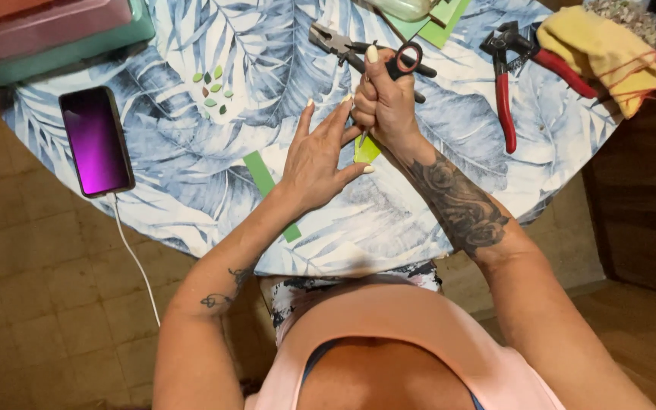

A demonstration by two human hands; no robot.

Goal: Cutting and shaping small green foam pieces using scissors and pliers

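In the head view, the right hand [386, 102] is closed in a fist around a pair of black-handled scissors [406, 61], thumb raised along the handle loop, above the middle of the round table [191, 205] with its blue leaf-print cloth. The left hand [318, 156] sits just left of it, fingers stretched out and loosely spread, and it seems to pinch a small yellow-green paper piece [366, 149] between thumb and forefinger, though the hands partly hide the piece and the exact grip is hard to tell. The paper piece lies low between the two hands, near the table's centre.

A green paper strip [267, 184] lies on the cloth under the left wrist, running toward the near edge. Far left of the hands, a cluster of small green leaf cut-outs [212, 89] lies on the cloth. A phone [96, 140] with a glowing purple screen rests at the left edge, its white cable [134, 258] hanging down. At the far side lie grey pliers [332, 38]; to the right, red-handled pliers [506, 83] and a yellow cloth [601, 53].
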